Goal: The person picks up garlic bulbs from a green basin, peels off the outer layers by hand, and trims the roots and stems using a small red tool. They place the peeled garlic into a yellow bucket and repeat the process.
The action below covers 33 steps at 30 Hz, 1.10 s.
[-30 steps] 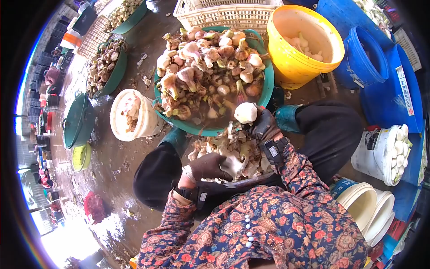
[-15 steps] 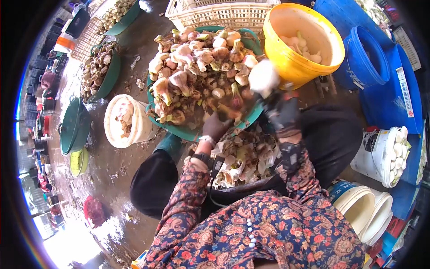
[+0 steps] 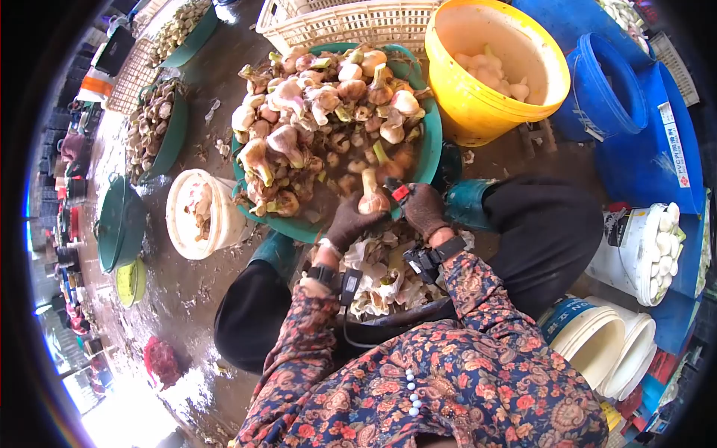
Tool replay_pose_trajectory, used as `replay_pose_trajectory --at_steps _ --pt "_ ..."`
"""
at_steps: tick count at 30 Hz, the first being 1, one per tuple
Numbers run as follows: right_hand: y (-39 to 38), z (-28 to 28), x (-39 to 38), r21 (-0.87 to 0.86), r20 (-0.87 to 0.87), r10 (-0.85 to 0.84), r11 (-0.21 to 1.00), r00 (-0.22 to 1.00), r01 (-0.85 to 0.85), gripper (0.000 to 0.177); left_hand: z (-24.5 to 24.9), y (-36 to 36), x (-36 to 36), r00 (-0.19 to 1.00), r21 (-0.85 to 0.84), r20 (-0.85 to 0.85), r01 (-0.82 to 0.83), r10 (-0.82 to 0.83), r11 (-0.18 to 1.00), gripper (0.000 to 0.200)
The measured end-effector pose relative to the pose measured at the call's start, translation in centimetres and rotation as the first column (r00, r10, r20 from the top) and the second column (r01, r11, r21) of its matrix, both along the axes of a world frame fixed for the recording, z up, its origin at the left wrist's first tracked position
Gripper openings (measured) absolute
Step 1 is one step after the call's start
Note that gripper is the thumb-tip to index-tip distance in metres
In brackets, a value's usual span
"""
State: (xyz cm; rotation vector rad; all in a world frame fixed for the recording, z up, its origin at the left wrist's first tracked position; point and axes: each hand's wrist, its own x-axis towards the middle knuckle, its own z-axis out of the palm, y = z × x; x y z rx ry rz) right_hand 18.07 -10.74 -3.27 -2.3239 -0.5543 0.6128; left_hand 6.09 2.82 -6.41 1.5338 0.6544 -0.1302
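My left hand (image 3: 354,222), in a dark brown glove, is closed round a garlic bulb (image 3: 373,200) whose stem points up. Close beside it, my right hand (image 3: 424,209), also gloved, grips a small red-and-black tool (image 3: 401,192); its working end is too small to make out. Both hands are over the near rim of a green tub (image 3: 429,160) heaped with unpeeled garlic (image 3: 287,142). Below them, loose garlic skins (image 3: 381,276) lie in a pile between my legs. Beyond the right hand, a yellow bucket (image 3: 478,123) holds several pale, cleaned bulbs (image 3: 489,69).
At the left stands a white bucket (image 3: 178,216) with skins inside, near a green basin (image 3: 119,228). A cream plastic crate (image 3: 351,30) is behind the tub. Blue containers (image 3: 646,142) and a white pail of cleaned bulbs (image 3: 620,257) line the right.
My right hand has come back left and down from beside the yellow bucket, where a pale bulb was in the air. My left hand has taken hold of an unpeeled bulb.
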Motion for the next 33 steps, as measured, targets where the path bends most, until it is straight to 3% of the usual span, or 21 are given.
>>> replay_pose_trajectory --at_steps 2,3,4,5,7,12,15,17,19,21,22,23,25,26,27,28,29,30,31,32,33 --pt "0.3 0.0 -1.3 0.011 0.008 0.051 0.999 0.999 -0.051 0.031 3.9 -1.0 -1.2 0.998 0.105 0.053 0.012 -0.017 0.994 0.063" --pt "0.6 0.2 -1.8 0.024 0.028 0.087 0.996 0.996 -0.088 0.031 6.2 -1.3 -1.4 0.994 0.32 0.037 0.088 -0.105 0.943 0.066" --pt "0.7 0.9 -2.2 -0.028 0.043 0.134 0.991 0.99 -0.133 0.029 7.4 -1.6 -1.6 0.981 0.517 0.002 0.163 -0.192 0.841 0.069" --pt "0.8 1.1 -2.3 -0.026 0.048 0.134 0.991 0.99 -0.133 0.029 7.8 -1.7 -1.8 0.981 0.52 0.005 0.162 -0.192 0.839 0.069" --pt "0.6 1.5 -2.7 0.037 -0.029 0.207 0.978 0.978 -0.206 0.031 8.3 -2.0 -2.4 0.978 0.746 -0.066 0.18 -0.197 0.641 0.073" --pt "-0.1 -0.4 -3.1 0.273 -0.186 0.252 0.942 0.95 -0.197 0.028 9.1 -1.0 -3.8 0.974 0.786 -0.029 0.161 -0.225 0.597 0.074" --pt "-0.6 0.1 -3.3 0.494 -0.333 0.304 0.862 0.893 -0.109 0.023 9.9 -0.6 -4.2 0.965 0.711 -0.011 0.191 -0.261 0.677 0.071" --pt "-0.7 1.1 -3.1 0.48 -0.776 0.222 0.815 0.591 0.324 0.026 9.6 -0.4 -4.3 0.971 0.264 0.22 0.031 -0.092 0.964 0.067" --pt "-0.7 1.6 -3.6 0.456 -0.804 0.196 0.809 0.562 0.37 0.026 8.9 -2.0 -4.3 0.98 0.39 0.188 -0.017 -0.061 0.921 0.072" --pt "-1.0 -0.2 -3.8 0.631 -0.77 0.451 0.644 0.451 0.432 0.034 9.1 -4.0 -3.6 0.938 -0.069 0.259 -0.22 0.231 0.973 0.082" --pt "0.0 3.9 -5.2 0.828 -0.508 0.396 0.469 0.765 0.307 0.044 8.8 -4.5 -3.5 0.939 -0.044 0.319 -0.119 0.127 0.992 0.087" --pt "-0.7 3.2 -5.2 0.747 -0.628 0.416 0.561 0.657 0.358 0.049 8.7 -4.6 -4.0 0.964 0.305 0.258 -0.019 -0.064 0.952 0.089" --pt "-0.9 4.1 -4.4 0.567 -0.823 0.412 0.646 0.392 0.511 0.036 8.2 -3.9 -4.3 0.973 0.588 0.231 -0.15 0.013 0.795 0.094" --pt "-0.9 2.7 -3.4 0.565 -0.824 0.412 0.647 0.389 0.513 0.036 8.2 -3.6 -4.8 0.976 0.818 0.213 -0.199 0.036 0.54 0.1" --pt "-1.0 0.4 -2.2 0.807 -0.454 0.619 0.591 0.641 0.001 0.033 9.0 -2.9 -4.6 0.967 0.802 0.254 -0.195 -0.027 0.565 0.097" --pt "-0.9 0.0 -1.8 0.738 0.013 0.785 0.411 0.62 -0.535 0.029 9.7 -2.6 -4.8 0.979 0.867 0.132 -0.039 -0.153 0.497 0.085" --pt "-0.9 -0.4 -1.9 0.74 0.011 0.785 0.409 0.619 -0.533 0.029 10.1 -2.3 -5.0 0.963 0.907 -0.001 0.114 -0.268 0.405 0.073" --pt "-0.7 0.5 -2.1 0.895 -0.395 0.87 0.437 0.294 -0.092 0.028 9.4 -2.1 -5.2 0.963 0.907 -0.005 0.118 -0.269 0.405 0.073" --pt "-0.7 1.0 -2.3 0.752 -0.527 0.823 0.568 -0.213 0.334 0.026 8.0 -1.9 -5.5 0.958 0.809 0.058 0.119 -0.28 0.576 0.057" --pt "-0.7 -6.2 -2.6 0.797 -0.602 0.787 0.603 0.132 0.039 0.029 7.3 -1.9 -5.7 0.953 0.679 0.122 0.124 -0.278 0.724 0.042" --pt "-0.9 -5.2 -2.7 0.796 -0.604 0.786 0.604 0.132 0.042 0.029 7.3 -2.0 -5.8 0.953 0.678 0.12 0.126 -0.278 0.725 0.042"
